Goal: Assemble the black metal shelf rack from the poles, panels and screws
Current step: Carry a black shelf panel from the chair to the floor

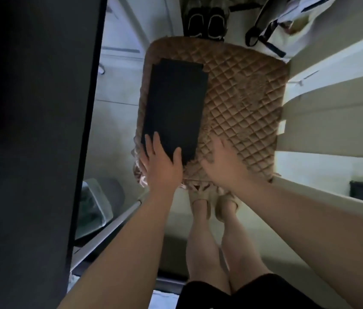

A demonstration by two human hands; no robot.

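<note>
A home: quilted brown rug (243,103), shoes (206,22) by a doorway, slippered feet (211,204).

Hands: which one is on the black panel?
The left hand, laid flat on the near end of the flat black metal panel; the right hand is over the brown quilted mat, off the panel.

One black panel (174,108), one quilted mat (243,103)

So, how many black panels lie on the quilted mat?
1 certain: the black panel on the quilted mat, left hand on its near end. Its stepped far end may hide another beneath.
</note>
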